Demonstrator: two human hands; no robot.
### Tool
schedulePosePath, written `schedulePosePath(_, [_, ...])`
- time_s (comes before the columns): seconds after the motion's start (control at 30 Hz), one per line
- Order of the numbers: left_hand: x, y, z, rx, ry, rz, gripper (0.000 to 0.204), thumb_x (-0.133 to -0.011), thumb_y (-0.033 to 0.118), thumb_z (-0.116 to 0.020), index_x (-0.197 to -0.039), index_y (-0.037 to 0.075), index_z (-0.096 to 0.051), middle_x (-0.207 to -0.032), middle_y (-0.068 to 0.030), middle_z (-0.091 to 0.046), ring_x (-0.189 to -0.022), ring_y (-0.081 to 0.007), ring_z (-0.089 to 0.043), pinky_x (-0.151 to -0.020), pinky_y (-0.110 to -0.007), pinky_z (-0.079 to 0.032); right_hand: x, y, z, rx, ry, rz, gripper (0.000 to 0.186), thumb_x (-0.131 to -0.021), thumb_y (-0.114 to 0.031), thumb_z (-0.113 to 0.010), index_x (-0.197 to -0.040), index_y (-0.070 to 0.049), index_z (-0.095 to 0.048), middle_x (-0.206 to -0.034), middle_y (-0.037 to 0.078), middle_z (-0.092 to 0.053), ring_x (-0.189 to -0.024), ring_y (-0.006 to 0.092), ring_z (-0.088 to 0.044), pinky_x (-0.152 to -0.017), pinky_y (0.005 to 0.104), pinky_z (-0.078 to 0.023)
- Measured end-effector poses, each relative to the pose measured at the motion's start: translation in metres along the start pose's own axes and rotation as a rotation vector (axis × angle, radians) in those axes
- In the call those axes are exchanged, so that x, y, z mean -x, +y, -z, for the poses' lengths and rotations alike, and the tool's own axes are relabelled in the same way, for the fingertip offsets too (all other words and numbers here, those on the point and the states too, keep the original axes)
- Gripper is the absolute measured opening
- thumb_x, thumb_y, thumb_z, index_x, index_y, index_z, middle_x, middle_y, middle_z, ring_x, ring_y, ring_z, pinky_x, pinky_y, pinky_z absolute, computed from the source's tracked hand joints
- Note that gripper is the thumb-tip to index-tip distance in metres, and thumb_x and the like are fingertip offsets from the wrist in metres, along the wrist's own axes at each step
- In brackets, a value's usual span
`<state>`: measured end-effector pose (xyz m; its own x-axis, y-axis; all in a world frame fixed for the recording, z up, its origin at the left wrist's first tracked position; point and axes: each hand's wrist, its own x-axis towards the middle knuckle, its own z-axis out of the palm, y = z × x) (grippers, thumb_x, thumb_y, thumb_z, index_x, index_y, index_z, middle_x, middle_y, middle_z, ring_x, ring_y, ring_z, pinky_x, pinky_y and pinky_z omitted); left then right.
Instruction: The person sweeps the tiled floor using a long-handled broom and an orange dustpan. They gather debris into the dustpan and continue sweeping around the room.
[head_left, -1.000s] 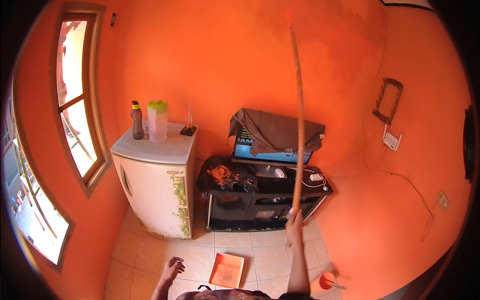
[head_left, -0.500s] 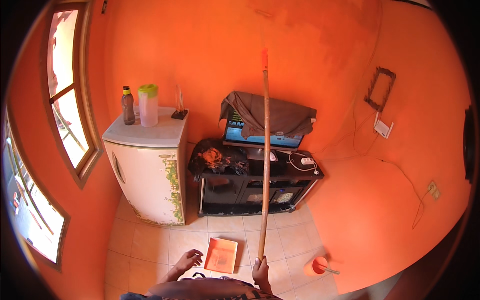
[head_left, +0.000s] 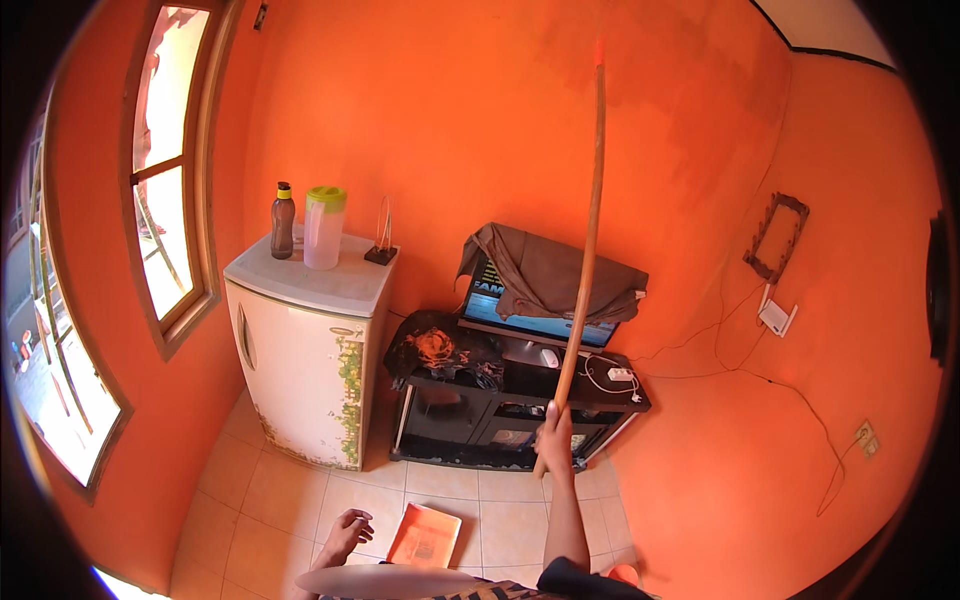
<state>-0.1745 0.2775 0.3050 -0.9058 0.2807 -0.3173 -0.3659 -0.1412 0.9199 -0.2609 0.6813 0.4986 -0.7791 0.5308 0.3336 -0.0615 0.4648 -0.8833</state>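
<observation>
My right hand [head_left: 553,437] is wrapped round the lower part of a long wooden pole [head_left: 588,250], raised in front of the orange wall [head_left: 420,100]. The pole leans slightly right towards its top, and its upper end is bright red-orange. Whatever tool may be fixed there does not stand out against the wall. Low on the left, my left hand [head_left: 349,533] hangs empty with its fingers loosely bent and apart. Beside it on the floor lies a paint tray [head_left: 425,537], coated orange inside.
A small fridge [head_left: 295,370] bears a bottle [head_left: 283,225] and a lidded jug [head_left: 324,230]. A cloth [head_left: 560,275] partly covers the television [head_left: 485,300] on a black cabinet [head_left: 440,415]. Cables and a white router [head_left: 777,317] hang at right; an orange bucket [head_left: 625,574] stands low right.
My right hand has risen and reached forward, carrying the pole up and to the right. The pole's lower end now shows below my fist. The view has shifted.
</observation>
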Motion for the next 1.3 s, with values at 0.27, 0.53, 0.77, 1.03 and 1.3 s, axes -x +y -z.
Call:
schedulePosePath(0.27, [0.015,-0.010,-0.003,0.042,0.040,0.029,0.018,-0.089,0.013,-0.047,-0.101,0.003,-0.055,-0.078,-0.0085,-0.062,-0.068,-0.0172,-0.061,-0.061,-0.029,-0.048,-0.053,-0.005,-0.021,0.152,0.163,0.209,0.037,-0.098,-0.041,-0.037,-0.103,-0.005,-0.044,-0.058,0.005,-0.044,-0.044,0.0134,-0.048,-0.039,0.0306,-0.038])
schedulePosePath(0.53, [0.008,-0.010,0.032,-0.002,0.012,0.083,0.017,-0.090,0.015,-0.047,-0.099,0.003,-0.055,-0.078,-0.0101,-0.062,-0.067,-0.0179,-0.061,-0.060,-0.029,-0.049,0.154,0.063,-0.062,0.135,0.074,-0.065,0.031,-0.097,-0.034,-0.042,-0.098,-0.003,-0.046,-0.059,0.009,-0.051,-0.050,0.0223,-0.053,-0.046,0.0379,-0.039])
schedulePosePath(0.77, [-0.001,0.002,0.048,-0.122,-0.165,0.087,0.019,-0.091,0.016,-0.050,-0.102,0.004,-0.057,-0.082,-0.0096,-0.063,-0.068,-0.0169,-0.061,-0.062,-0.029,-0.050,0.282,0.086,-0.073,-0.359,-0.214,-0.458,0.025,-0.098,-0.037,-0.039,-0.095,-0.012,-0.037,-0.058,0.000,-0.041,-0.041,0.0070,-0.038,-0.037,0.0225,-0.034])
schedulePosePath(1.03, [-0.006,0.032,0.044,-0.096,-0.170,0.008,0.017,-0.090,0.016,-0.049,-0.101,0.004,-0.056,-0.080,-0.0082,-0.062,-0.070,-0.0156,-0.060,-0.063,-0.028,-0.049,0.117,0.024,-0.014,0.059,0.051,-0.115,0.030,-0.098,-0.039,-0.039,-0.096,-0.009,-0.039,-0.053,0.001,-0.043,-0.038,0.0109,-0.043,-0.033,0.0265,-0.037])
schedulePosePath(1.3, [-0.002,-0.013,0.045,0.010,0.025,0.026,0.016,-0.089,0.015,-0.047,-0.098,0.004,-0.055,-0.078,-0.0094,-0.062,-0.067,-0.0178,-0.061,-0.060,-0.029,-0.049,-0.141,-0.169,0.064,-0.117,-0.007,0.076,0.054,-0.085,-0.067,-0.041,-0.090,-0.014,-0.038,-0.047,-0.001,-0.032,-0.030,0.0109,-0.035,-0.026,0.0246,-0.031])
